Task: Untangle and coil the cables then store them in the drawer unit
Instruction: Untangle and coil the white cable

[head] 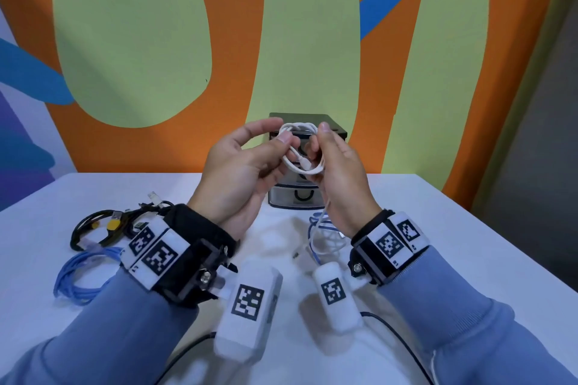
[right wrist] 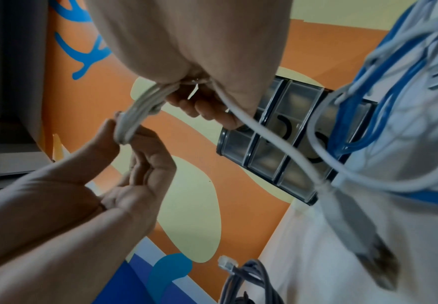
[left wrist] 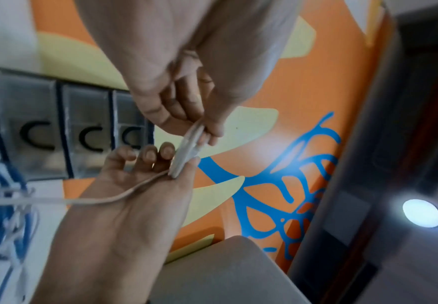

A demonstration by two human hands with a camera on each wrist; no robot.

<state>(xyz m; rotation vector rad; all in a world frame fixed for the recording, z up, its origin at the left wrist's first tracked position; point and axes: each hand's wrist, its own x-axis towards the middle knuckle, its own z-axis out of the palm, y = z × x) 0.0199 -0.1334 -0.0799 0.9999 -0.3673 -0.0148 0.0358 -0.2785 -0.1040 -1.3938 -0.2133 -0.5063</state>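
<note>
Left hand: thumb and forefinger pinched on thin white cable coil
Right hand: fingers curled round same coil, tail trailing down to white bench
Coil: held up before small dark three-drawer unit, drawers seemingly closed
Bench left: blue cable bundle, black cable tangle

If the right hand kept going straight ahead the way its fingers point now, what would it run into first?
Most likely the drawer unit. The right hand, holding the white cable coil with the left hand, points at its upper drawers, all closed. How far off it stands is unclear.
</note>
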